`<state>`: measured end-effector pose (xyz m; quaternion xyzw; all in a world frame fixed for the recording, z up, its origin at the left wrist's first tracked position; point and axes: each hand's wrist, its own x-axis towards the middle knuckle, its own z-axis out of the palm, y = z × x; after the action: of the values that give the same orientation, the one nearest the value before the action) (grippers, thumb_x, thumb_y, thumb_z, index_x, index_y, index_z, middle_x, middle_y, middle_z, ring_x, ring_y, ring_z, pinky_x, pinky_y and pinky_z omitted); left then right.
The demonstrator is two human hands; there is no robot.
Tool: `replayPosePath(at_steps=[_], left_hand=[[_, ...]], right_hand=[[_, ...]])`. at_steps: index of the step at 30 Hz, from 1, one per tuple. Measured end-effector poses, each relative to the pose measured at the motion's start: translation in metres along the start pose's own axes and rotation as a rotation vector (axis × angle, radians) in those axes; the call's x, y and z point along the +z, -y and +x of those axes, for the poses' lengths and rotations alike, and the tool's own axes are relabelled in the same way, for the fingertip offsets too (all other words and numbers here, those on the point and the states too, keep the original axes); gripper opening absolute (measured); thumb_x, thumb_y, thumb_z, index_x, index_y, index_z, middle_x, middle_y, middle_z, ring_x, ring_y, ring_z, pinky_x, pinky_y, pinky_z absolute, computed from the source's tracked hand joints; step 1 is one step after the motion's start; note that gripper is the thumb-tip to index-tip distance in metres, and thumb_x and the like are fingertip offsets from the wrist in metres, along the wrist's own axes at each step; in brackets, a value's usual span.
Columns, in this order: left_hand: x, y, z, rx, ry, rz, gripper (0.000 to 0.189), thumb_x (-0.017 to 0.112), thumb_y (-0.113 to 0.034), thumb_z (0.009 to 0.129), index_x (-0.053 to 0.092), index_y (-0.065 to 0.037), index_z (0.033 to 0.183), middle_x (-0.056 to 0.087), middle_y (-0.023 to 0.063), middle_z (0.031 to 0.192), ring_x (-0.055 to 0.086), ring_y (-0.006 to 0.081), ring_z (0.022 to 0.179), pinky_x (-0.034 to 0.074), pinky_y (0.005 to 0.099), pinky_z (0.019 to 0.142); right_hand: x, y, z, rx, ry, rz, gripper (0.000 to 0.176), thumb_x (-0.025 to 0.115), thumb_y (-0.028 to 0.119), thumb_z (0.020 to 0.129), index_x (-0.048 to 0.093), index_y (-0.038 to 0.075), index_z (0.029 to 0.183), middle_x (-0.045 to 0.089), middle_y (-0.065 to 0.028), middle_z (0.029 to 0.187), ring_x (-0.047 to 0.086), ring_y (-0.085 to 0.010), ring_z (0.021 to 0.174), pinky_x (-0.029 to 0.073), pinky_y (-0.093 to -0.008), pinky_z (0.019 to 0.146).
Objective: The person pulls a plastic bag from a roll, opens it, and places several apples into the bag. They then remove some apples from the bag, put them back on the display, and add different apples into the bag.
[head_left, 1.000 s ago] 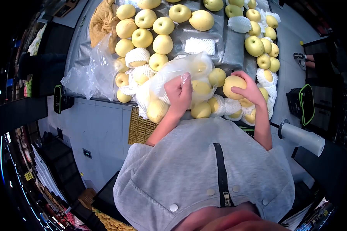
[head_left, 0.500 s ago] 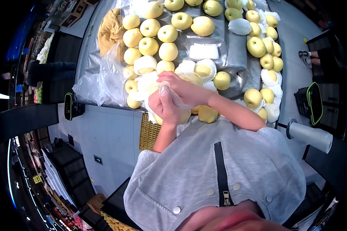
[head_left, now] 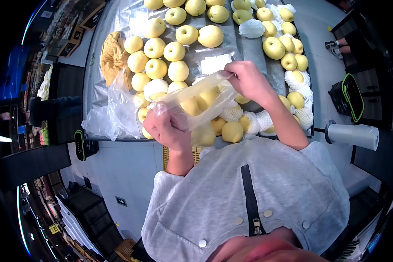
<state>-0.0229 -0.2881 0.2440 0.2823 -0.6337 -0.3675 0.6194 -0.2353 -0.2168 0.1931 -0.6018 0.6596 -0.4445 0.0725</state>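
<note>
A clear plastic bag [head_left: 203, 89] is stretched between my two hands over the near edge of the fruit display. My left hand [head_left: 168, 129] is closed around its left side, with film bunched at the fingers. Higher and to the right, my right hand [head_left: 251, 83] pinches the bag's other edge between thumb and fingers. Round yellow pears [head_left: 208, 98] show through and behind the film. The bag's lower part hangs by the table's front edge, with yellow fruit [head_left: 203, 135] showing through it. Close by on the right lies another bare pear [head_left: 232, 132].
More pears [head_left: 156, 69] cover the display table, some in white foam nets [head_left: 305, 105]. A crumpled clear bag [head_left: 113, 115] and a tan cloth [head_left: 113, 59] lie at left. A bag roll [head_left: 353, 136] sticks out at right. Black baskets [head_left: 347, 98] stand on the floor.
My hands were close together at the bunched bag; now they are apart, my right hand up and right, my left hand slightly left and down, with the bag spread between them.
</note>
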Motion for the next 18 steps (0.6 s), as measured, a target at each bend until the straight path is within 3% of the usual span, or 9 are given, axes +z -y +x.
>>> replayPosePath(at_steps=[2,4,7,9,11,13,15,16,18], left_hand=[[0.011,-0.018,0.008,-0.204,-0.042,-0.423,0.037,0.051,-0.019,0.091,0.046,-0.002,0.059,0.050,0.0013,0.059,0.043,0.0066,0.056,0.032,0.0259,0.052],[0.014,-0.024,0.019,-0.175,0.087,-0.436,0.031,0.044,-0.024,0.094,0.048,-0.004,0.071,0.050,0.0031,0.067,0.053,0.0117,0.065,0.046,0.0307,0.066],[0.040,-0.024,0.038,-0.233,0.123,-0.707,0.039,0.053,-0.022,0.095,0.050,-0.003,0.061,0.050,0.0010,0.055,0.044,0.0054,0.050,0.034,0.0240,0.048],[0.070,-0.024,0.049,-0.452,0.222,-0.756,0.044,0.053,-0.024,0.099,0.051,-0.004,0.060,0.050,0.0009,0.052,0.041,0.0057,0.044,0.029,0.0236,0.042],[0.080,-0.024,0.039,-0.326,0.536,-0.636,0.033,0.055,-0.020,0.097,0.053,-0.007,0.067,0.049,-0.0028,0.057,0.041,0.0062,0.047,0.035,0.0216,0.046],[0.096,-0.010,0.036,-0.326,0.620,-0.600,0.036,0.052,-0.020,0.099,0.059,-0.002,0.069,0.055,0.0044,0.056,0.047,0.0094,0.045,0.034,0.0216,0.042],[0.113,0.012,0.035,-0.429,0.651,-0.577,0.041,0.050,-0.024,0.101,0.059,-0.002,0.068,0.057,0.0060,0.057,0.051,0.0114,0.047,0.037,0.0217,0.045],[0.119,0.023,0.033,-0.472,0.672,-0.529,0.044,0.049,-0.027,0.102,0.059,-0.002,0.068,0.060,0.0050,0.060,0.055,0.0100,0.049,0.044,0.0222,0.049],[0.123,0.046,0.017,-0.550,0.696,-0.440,0.042,0.049,-0.028,0.102,0.059,-0.003,0.069,0.060,0.0041,0.059,0.055,0.0084,0.052,0.045,0.0224,0.051]], right_hand=[[-0.031,0.008,0.004,0.031,-0.115,-0.003,0.008,0.061,-0.004,0.083,0.065,-0.004,0.089,0.058,-0.0180,0.073,0.053,-0.0309,0.060,0.044,-0.0341,0.056],[-0.056,0.021,0.003,-0.045,-0.328,0.037,0.007,0.064,0.002,0.087,0.064,-0.004,0.083,0.057,-0.0114,0.067,0.052,-0.0218,0.056,0.042,-0.0307,0.053],[-0.086,0.028,-0.004,0.037,-0.540,0.200,0.014,0.065,0.009,0.091,0.066,-0.003,0.084,0.057,-0.0038,0.063,0.049,-0.0095,0.055,0.040,-0.0259,0.051],[-0.100,0.017,0.007,0.058,-0.584,0.225,0.029,0.061,0.019,0.098,0.061,-0.003,0.079,0.055,0.0001,0.059,0.046,-0.0051,0.053,0.038,-0.0223,0.049],[-0.115,0.006,0.004,0.080,-0.676,0.199,0.033,0.061,0.021,0.098,0.058,-0.002,0.074,0.053,0.0007,0.058,0.044,-0.0045,0.052,0.036,-0.0221,0.049],[-0.126,-0.001,0.006,0.087,-0.764,0.252,0.035,0.061,0.022,0.098,0.058,-0.001,0.073,0.052,0.0009,0.057,0.043,-0.0045,0.053,0.036,-0.0224,0.049],[-0.120,-0.009,-0.007,0.157,-0.767,0.250,0.035,0.060,0.023,0.098,0.058,-0.001,0.072,0.052,0.0012,0.057,0.042,-0.0044,0.053,0.035,-0.0223,0.049],[-0.121,-0.020,-0.007,0.181,-0.742,0.205,0.035,0.060,0.023,0.099,0.058,0.000,0.072,0.052,0.0015,0.057,0.042,-0.0043,0.053,0.035,-0.0220,0.049],[-0.123,-0.041,-0.008,0.194,-0.726,0.134,0.036,0.060,0.024,0.099,0.058,0.000,0.073,0.052,0.0019,0.058,0.043,-0.0039,0.053,0.035,-0.0213,0.050]])
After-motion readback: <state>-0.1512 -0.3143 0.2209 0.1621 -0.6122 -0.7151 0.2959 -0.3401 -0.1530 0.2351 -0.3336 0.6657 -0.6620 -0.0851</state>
